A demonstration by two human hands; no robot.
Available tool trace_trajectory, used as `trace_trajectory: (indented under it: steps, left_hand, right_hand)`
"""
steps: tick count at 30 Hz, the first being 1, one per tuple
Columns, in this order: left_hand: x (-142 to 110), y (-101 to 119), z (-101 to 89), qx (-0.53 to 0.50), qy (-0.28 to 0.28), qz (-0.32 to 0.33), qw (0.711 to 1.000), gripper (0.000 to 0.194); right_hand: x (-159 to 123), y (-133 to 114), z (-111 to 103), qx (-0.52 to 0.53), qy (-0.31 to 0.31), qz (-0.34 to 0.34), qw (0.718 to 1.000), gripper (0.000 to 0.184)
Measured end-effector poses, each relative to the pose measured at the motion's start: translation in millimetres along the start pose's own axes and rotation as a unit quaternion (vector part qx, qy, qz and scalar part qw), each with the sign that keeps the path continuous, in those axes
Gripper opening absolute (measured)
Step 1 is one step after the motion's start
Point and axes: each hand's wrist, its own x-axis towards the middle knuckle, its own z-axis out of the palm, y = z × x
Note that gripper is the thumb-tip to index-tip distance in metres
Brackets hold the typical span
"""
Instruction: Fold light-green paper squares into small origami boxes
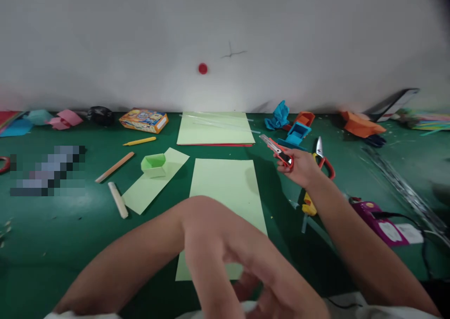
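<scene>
Nearest to you, your left hand (220, 230) was bent sharply at the wrist, its fingers turned back toward your body and partly blurred; whether they held anything, you could not tell from this view. It hung in front of a pale green sheet (225, 181), hiding part of it, and the sheet lay flat on the green table (87, 244). Off to the right sat a purple device (376, 218) with a dark cord. On the left, a white stick (118, 200) lay just beside a pale green strip (151, 195), and a small folded green box (153, 165) sat on that strip.

Farther out, your right hand (300, 165) was closed around a red cutter (279, 153), its metal blade exposed and pointing away from you to the left. The cutter was beyond the sheet's far right corner, with scissors (319, 146) lying behind your hand to the right. A yellow pen (139, 141) lay on the left.

Farthest away, near the white wall (140, 42), you had a printed carton (143, 120), a stack of pale green paper (214, 130) with red showing underneath, and crumpled blue paper (278, 116).
</scene>
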Motion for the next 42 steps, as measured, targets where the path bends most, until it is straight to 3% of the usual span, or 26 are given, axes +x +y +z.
trace_trajectory:
  steps: [1,2,3,4,6,10,13,15,22,32,38,42]
  left_hand:
    - [3.4,1.5,-10.2,-0.007,-0.072,0.004,0.997,0.058]
    - [5.5,0.2,-20.4,0.002,-0.204,-0.018,0.979,0.049]
    - [5.6,-4.2,-30.2,0.016,-0.221,-0.039,0.974,0.041]
    - [3.4,-11.5,-39.0,0.022,-0.183,-0.040,0.982,0.036]
    - [-7.7,-32.4,-53.2,0.069,-0.054,-0.076,0.993,0.034]
    - [-41.8,-76.8,-70.9,0.205,0.173,-0.126,0.955,0.040]
    - [-61.2,-95.7,-78.5,0.242,0.280,-0.109,0.923,0.044]
    - [-68.4,-100.7,-80.9,0.261,0.317,-0.091,0.907,0.045]
    - [-74.9,-98.9,-75.0,0.354,0.350,-0.012,0.867,0.042]
    - [-76.8,-109.4,-78.9,0.442,0.332,0.003,0.833,0.030]
    - [-80.4,-114.1,-87.4,0.504,0.312,0.008,0.805,0.026]
    - [-80.7,-116.6,-91.2,0.575,0.261,-0.022,0.775,0.025]
  right_hand:
    - [-1.7,-0.3,1.2,0.012,0.002,-0.004,1.000,0.028]
    - [-3.1,-0.2,2.2,0.023,0.004,-0.010,1.000,0.028]
    - [-4.5,0.3,3.1,0.031,0.006,-0.016,0.999,0.028]
    - [-5.7,1.0,4.0,0.038,0.008,-0.022,0.999,0.029]
    - [-7.8,3.2,5.9,0.046,0.013,-0.034,0.998,0.031]
    - [-10.9,8.9,13.2,0.048,0.020,-0.057,0.997,0.038]
    - [-13.4,13.4,22.8,0.049,0.027,-0.074,0.996,0.040]
    - [-16.0,15.9,29.8,0.050,0.028,-0.086,0.995,0.040]
    - [-24.5,20.5,38.1,0.045,0.020,-0.118,0.992,0.049]
    - [-9.9,37.7,31.6,-0.046,0.086,-0.172,0.980,0.048]
    - [0.4,49.8,22.8,-0.189,0.140,-0.200,0.951,0.059]
    - [1.4,50.0,20.3,-0.289,0.156,-0.229,0.917,0.062]
